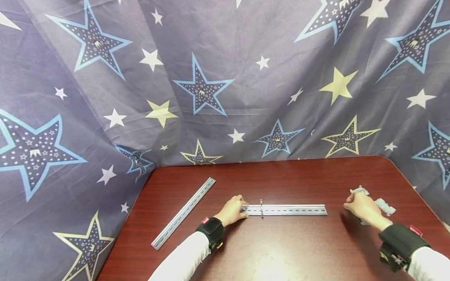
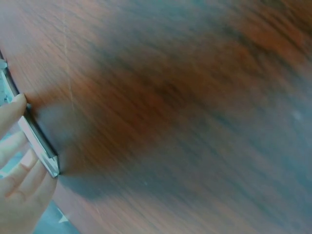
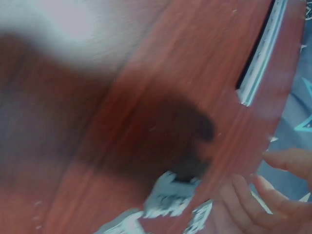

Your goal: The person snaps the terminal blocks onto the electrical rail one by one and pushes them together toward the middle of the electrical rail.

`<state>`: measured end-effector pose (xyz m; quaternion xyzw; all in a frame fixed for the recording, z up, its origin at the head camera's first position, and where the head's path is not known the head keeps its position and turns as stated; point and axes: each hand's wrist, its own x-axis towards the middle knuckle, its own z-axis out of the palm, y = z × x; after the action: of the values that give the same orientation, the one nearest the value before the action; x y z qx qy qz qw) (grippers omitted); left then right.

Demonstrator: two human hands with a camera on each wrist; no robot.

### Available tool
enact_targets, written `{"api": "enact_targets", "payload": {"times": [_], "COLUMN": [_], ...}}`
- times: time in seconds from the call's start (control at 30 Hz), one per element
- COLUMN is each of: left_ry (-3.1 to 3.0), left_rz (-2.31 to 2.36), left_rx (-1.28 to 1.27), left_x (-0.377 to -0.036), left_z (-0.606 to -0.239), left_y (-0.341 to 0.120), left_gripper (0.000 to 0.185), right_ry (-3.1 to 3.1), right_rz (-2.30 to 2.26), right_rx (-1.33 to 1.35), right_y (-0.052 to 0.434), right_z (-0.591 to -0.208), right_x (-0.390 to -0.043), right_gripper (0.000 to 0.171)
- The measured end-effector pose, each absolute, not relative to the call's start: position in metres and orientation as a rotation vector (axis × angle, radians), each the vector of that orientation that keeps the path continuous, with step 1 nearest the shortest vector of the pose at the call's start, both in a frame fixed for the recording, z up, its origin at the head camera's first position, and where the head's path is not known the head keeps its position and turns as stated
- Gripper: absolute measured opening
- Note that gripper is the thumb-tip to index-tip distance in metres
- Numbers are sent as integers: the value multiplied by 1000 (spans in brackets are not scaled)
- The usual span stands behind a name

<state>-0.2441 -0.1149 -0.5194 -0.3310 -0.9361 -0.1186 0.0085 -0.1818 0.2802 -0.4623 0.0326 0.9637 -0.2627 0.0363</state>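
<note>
My left hand [image 1: 232, 210] grips the left end of a slotted metal DIN rail [image 1: 291, 210] lying crosswise on the table. In the left wrist view the thumb lies on one edge of the rail [image 2: 39, 141] and the fingers [image 2: 24, 180] on the other. A thin upright piece [image 1: 261, 208] sits across this rail, right of the hand. Over at the right, my right hand [image 1: 363, 207] hovers above several grey terminal blocks [image 1: 385, 207]. The right wrist view shows its thumb [image 3: 287, 161] and fingers apart, with nothing between them, beside the terminal blocks [image 3: 170, 195].
A second slotted DIN rail [image 1: 183, 213] lies slantwise on the left of the reddish-brown table [image 1: 281, 183]. Behind the table and along its sides hangs a grey cloth [image 1: 246, 97] with stars.
</note>
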Motion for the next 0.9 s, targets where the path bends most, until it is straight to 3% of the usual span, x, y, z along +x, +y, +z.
{"api": "enact_targets", "payload": {"times": [0.17, 0.5, 0.9], "left_ry": [-2926, -2931, -2905], "left_rz": [-347, -343, -365], "left_rx": [-1018, -999, -993], "left_x": [-245, -246, -245], "left_z": [-520, -520, -521], "left_y": [-114, -113, -114], "left_gripper": [25, 25, 25], "right_ry": [2965, 2964, 2922], "right_rz": [-785, -686, -684], "right_rx": [144, 239, 302], "right_y": [294, 310, 310], "right_z": [-469, -479, -486], "right_x": [-172, -163, -167], "right_gripper": [12, 31, 29]}}
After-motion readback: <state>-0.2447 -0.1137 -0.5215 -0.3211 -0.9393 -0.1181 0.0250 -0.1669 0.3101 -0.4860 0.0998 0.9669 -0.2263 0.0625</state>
